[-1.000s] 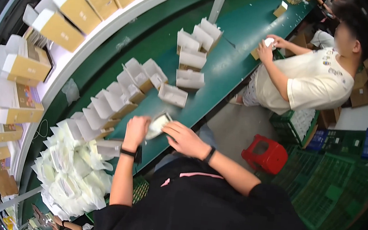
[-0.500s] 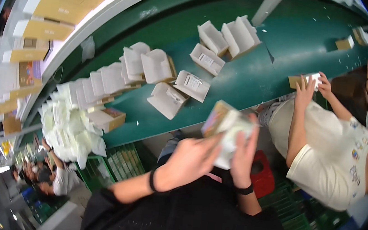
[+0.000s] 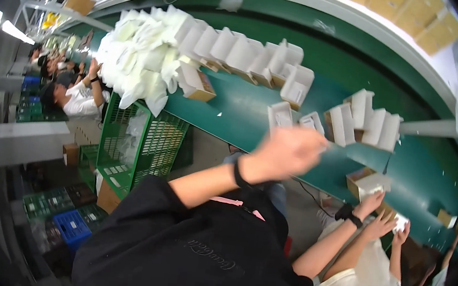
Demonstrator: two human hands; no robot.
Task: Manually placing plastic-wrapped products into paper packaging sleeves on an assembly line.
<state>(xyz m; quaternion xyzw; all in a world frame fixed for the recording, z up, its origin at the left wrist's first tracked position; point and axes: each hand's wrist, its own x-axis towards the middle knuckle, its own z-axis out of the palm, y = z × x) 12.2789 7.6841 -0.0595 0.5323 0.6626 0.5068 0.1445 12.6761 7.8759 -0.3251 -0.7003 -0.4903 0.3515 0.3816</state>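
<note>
My left hand is stretched over the front edge of the green bench, smeared by motion, so its fingers cannot be read clearly. Just beyond it are small open cardboard boxes with white insides, one of them an open box partly behind the hand. Farther right, my right hand, below a black wristband, grips the near side of a small open cardboard box at the bench edge. White flaps show on that box; its contents cannot be made out.
Open boxes stand in a row at the back, beside a heap of pale padded sheets. More boxes stand to the right. A co-worker's hands work close to my right hand. Green crates stand below left.
The view has swung round, shifting the bench scene. The box held between both hands before me is now at the bench edge on the right, with only my right hand on it.
</note>
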